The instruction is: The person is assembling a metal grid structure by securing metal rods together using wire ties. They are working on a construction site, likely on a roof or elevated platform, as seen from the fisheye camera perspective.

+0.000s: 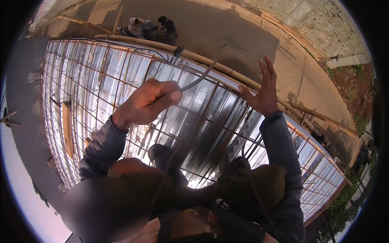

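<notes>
My left hand (148,101) is closed in a fist around one end of a short, bent, dark grey rod (197,81). From the fist the rod curves up and to the right, and its far end looks brownish. My right hand (263,91) is raised near the deck's far edge, fingers spread and nothing in it. Beneath both hands lies a grid of thin steel bars (190,111) over shiny corrugated metal sheets (166,73). Below my left wrist, long-handled pincers (149,131) rest on the grid, near my legs.
A bamboo pole (231,73) runs along the deck's far edge. Beyond and below it is a paved road (227,24), where people (148,28) sit at the upper left. A wooden board (67,129) lies on the left bars. A stone wall (328,28) stands at upper right.
</notes>
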### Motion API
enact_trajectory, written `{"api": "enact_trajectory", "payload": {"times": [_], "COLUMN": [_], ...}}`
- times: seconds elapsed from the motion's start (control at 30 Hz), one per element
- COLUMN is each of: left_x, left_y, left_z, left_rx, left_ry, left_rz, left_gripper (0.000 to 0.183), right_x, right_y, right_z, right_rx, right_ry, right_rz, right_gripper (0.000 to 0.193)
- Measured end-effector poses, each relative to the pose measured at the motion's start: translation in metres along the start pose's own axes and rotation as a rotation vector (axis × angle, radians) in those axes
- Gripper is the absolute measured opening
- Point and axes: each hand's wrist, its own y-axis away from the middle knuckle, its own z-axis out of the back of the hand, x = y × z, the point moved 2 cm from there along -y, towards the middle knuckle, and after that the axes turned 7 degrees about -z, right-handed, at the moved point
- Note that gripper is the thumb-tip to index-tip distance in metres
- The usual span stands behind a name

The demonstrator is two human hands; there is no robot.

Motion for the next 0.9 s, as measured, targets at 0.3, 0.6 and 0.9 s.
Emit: {"api": "enact_trajectory", "payload": {"times": [0.3,0.6,0.9], "left_x": [-0.09,-0.056,-0.09], "left_y": [0.106,0.137,0.153], "left_z": [0.034,-0.013,-0.017], "left_rx": [-0.194,0.197,0.271], "left_ry": [0.381,-0.337,-0.772], "left_rz": [0.118,-0.17,-0.265], "left_gripper": [0.063,0.07,0.044], "right_x": [0.071,0.1,0.142], "right_y": [0.004,0.049,0.035], "right_z": [0.038,0.08,0.101], "right_rx": [0.763,0.718,0.481], "right_ry": [-0.398,-0.127,0.151], "right_rz": [-0.114,0.347,0.535], "right_gripper": [0.047,0.05,0.047]}}
